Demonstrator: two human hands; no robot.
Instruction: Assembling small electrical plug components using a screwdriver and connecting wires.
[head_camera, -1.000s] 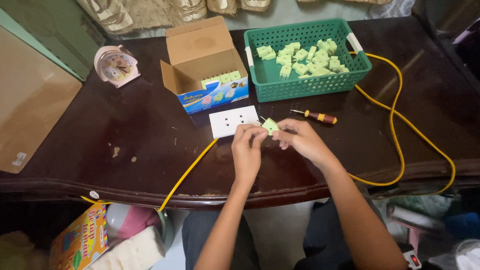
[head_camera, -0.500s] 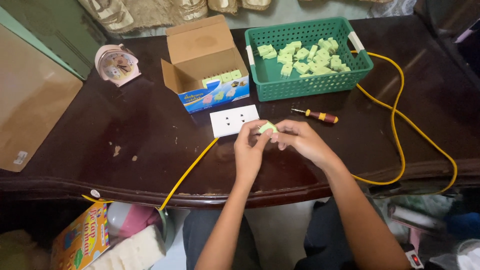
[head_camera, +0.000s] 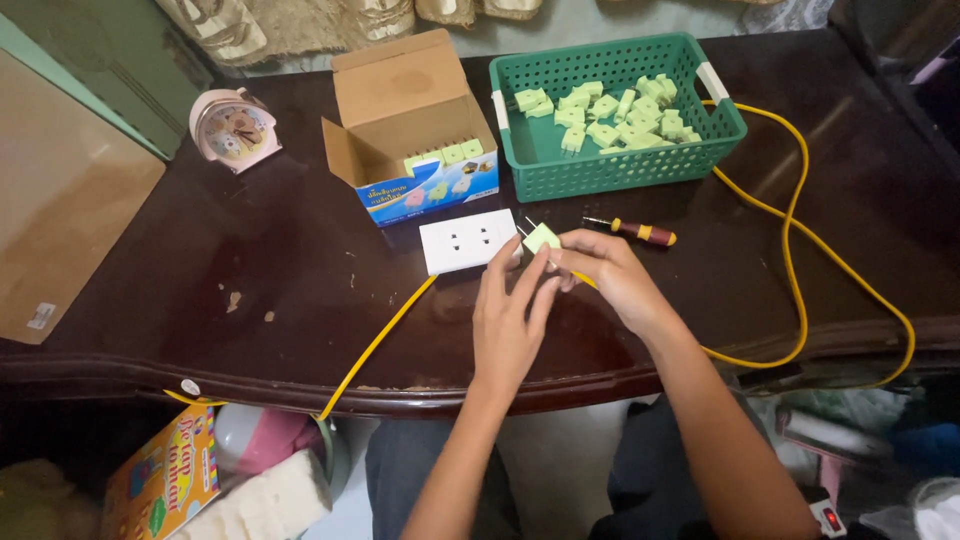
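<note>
- Head view: a pale green plug (head_camera: 541, 237) sits between both hands, just right of the white socket plate (head_camera: 468, 241), prongs pointing toward the plate.
- Right hand (head_camera: 605, 275) pinches the plug from the right, grip clenched on it with fingertips.
- Left hand (head_camera: 510, 320) touches the plug from below and left, fingers stretched up; whether its grip truly clasps the plug cannot be told.
- Socket plate lies flat on the dark bench (head_camera: 200, 290), with a yellow cable (head_camera: 795, 270) running under the hands and looping wide to the right.
- Screwdriver (head_camera: 636, 231) with a red and yellow handle lies just beyond the right hand.
- Green basket (head_camera: 620, 170) behind it holds many more pale green plugs.
- Open cardboard box (head_camera: 410, 130) stands left of the basket, a few plugs showing inside.
- Pink clock (head_camera: 233, 128) lies further left on the bench.
</note>
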